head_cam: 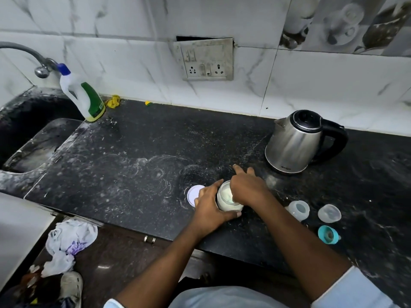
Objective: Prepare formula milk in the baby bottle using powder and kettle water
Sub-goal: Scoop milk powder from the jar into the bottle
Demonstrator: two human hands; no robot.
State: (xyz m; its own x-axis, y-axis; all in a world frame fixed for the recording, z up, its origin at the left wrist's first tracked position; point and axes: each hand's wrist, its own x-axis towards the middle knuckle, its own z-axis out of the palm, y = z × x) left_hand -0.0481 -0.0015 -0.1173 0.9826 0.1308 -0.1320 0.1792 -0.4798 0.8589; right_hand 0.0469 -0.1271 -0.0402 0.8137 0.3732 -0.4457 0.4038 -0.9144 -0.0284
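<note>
An open jar of white powder (pixel 225 197) stands near the counter's front edge, and my left hand (pixel 208 207) is wrapped around its left side. My right hand (pixel 246 188) lies over the jar's mouth with fingertips dipped inside, pinching what looks like a pale scoop (pixel 231 198); its forefinger points away. The jar's white lid (pixel 193 194) lies flat just left of my left hand. To the right stand the clear baby bottle (pixel 299 210), a clear cap (pixel 329 213) and a teal teat ring (pixel 328 234). The steel kettle (pixel 293 141) sits behind, lid shut.
The black stone counter (pixel 133 163) is dusted with white marks. A sink (pixel 33 134) and tap (pixel 42 67) are at far left, with a white detergent bottle (pixel 85 96) beside them. A wall socket plate (pixel 206 60) is above. Crumpled bags (pixel 69 241) lie on the floor.
</note>
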